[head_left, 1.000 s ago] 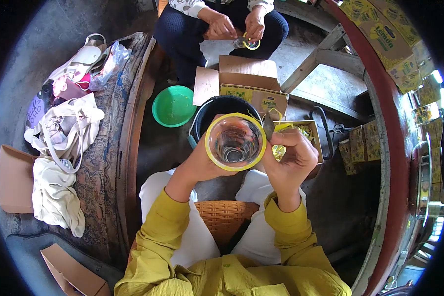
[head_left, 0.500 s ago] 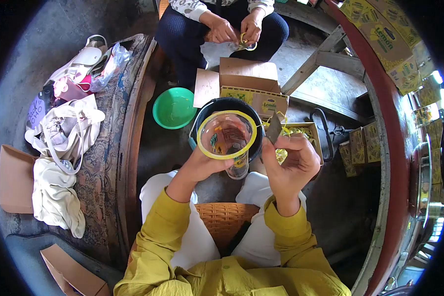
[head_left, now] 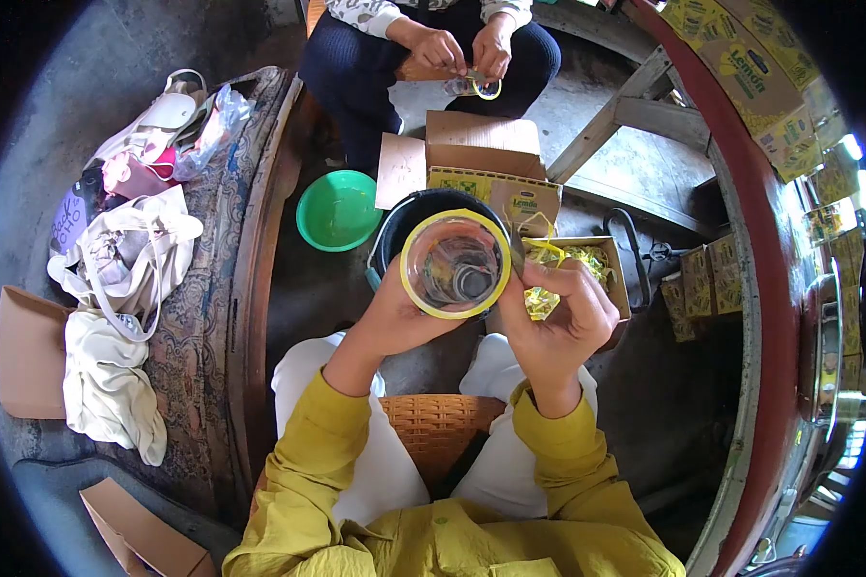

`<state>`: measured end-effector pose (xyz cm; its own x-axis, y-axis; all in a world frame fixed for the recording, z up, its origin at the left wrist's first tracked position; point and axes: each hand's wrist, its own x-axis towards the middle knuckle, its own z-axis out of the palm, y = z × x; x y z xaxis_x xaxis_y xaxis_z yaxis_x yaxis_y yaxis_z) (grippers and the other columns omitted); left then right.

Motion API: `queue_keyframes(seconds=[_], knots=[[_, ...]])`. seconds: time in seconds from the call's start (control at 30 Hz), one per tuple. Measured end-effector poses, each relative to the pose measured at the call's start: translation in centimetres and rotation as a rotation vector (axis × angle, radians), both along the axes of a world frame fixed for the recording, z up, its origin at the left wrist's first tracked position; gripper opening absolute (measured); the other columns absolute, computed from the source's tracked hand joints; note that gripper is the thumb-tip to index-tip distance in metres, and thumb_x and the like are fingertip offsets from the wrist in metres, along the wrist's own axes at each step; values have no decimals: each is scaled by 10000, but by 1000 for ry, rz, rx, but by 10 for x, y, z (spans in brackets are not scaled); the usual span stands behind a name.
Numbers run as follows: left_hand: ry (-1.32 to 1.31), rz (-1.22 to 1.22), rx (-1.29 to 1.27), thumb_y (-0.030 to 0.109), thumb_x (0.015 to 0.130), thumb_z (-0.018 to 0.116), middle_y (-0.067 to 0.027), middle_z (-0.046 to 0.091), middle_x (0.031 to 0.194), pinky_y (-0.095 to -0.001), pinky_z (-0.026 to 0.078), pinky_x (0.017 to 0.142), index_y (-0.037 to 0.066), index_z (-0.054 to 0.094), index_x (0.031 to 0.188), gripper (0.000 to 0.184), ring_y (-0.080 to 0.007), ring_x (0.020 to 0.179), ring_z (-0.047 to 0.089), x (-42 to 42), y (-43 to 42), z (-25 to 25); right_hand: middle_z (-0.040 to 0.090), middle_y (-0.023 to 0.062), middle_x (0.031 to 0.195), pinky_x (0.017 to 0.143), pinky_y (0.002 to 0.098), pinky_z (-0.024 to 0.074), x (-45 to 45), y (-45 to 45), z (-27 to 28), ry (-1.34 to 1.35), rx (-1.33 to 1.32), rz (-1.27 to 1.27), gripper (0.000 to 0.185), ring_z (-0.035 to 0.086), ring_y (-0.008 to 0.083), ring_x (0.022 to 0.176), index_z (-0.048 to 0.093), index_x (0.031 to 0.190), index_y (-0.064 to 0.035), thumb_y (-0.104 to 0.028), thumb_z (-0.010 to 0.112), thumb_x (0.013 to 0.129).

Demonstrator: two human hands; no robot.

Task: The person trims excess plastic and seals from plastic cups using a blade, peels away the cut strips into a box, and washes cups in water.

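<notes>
My left hand (head_left: 399, 313) is closed round a clear plastic cup (head_left: 438, 245) with a yellow rim. Its open mouth faces me, and a round grey shape shows deep inside. At the right side of the rim, my right hand (head_left: 568, 313) pinches a small flat metal blade (head_left: 518, 256) between thumb and fingers. The blade touches or nearly touches the rim; which of these I cannot tell. A thin yellow strip (head_left: 547, 246) curls out beside the blade. Behind the cup stands a dark bucket (head_left: 394, 231).
Opposite me, a person's hands (head_left: 467, 53) hold another yellow-rimmed cup. A green basin (head_left: 339, 213) is left of the bucket, an open carton (head_left: 481, 144) beyond it. To the right sits a box of yellow strips (head_left: 587, 264). Bags (head_left: 140, 250) lie on the left bench.
The cup has turned so its mouth faces me more squarely, shifting slightly right. The blade has come down against the rim's right side. The other person's hands have shifted slightly.
</notes>
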<state>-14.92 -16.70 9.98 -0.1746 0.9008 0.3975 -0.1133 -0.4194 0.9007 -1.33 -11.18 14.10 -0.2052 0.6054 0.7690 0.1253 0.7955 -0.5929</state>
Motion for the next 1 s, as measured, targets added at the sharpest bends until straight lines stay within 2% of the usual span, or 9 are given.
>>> queue_keyframes(seconds=[0.17,0.27,0.37,0.47,0.67,0.77,0.87,1.0], knots=[[-61,5,-16,28,622,700,-73,452,1120,-302,351,918,35,377,1163,630,-177,1064,441,1,0,-5,571,69,580,432,215,389,-3,2,-5,54,8,42,129,547,140,480,587,651,-10,33,689,584],[-77,16,1,46,683,659,-121,476,1150,-346,410,904,80,346,1190,597,-252,1097,476,-1,0,-16,575,72,584,440,218,401,-4,0,-3,28,-16,77,128,554,146,488,582,646,-9,40,683,585],[-36,-7,80,33,684,658,-116,470,1143,-351,418,895,78,340,1185,595,-249,1085,485,-4,1,-12,577,75,586,445,220,410,-7,-1,-5,47,-2,77,129,558,149,493,578,644,-10,40,683,587],[112,65,69,15,670,663,-109,470,1124,-346,422,888,76,332,1178,609,-243,1069,496,-5,3,-18,575,73,583,442,223,411,-8,-2,-5,20,11,59,135,557,149,490,575,642,-13,35,688,585],[213,145,75,-13,625,687,-96,480,1082,-332,424,865,69,338,1156,640,-225,1016,522,-4,2,-17,570,79,583,440,231,408,-7,-4,-4,-47,88,-9,138,546,155,482,578,646,-20,33,691,588],[157,66,66,5,602,706,-94,480,1061,-337,409,869,71,333,1166,680,-217,997,529,-4,0,-9,565,87,582,442,231,406,-6,-4,-4,-54,56,-2,144,544,158,483,579,650,-20,47,689,585],[199,72,38,31,566,730,-59,435,1084,-290,367,895,57,380,1150,682,-160,1041,447,-2,-5,-1,571,83,588,454,224,410,-7,0,-5,1,24,49,150,551,147,493,572,647,-11,62,685,581],[174,74,67,64,579,726,-74,442,1084,-308,382,885,62,360,1170,695,-180,1036,463,-8,-4,-10,579,75,591,466,214,418,-4,6,-5,82,-53,157,148,557,134,503,566,643,4,72,679,578]])
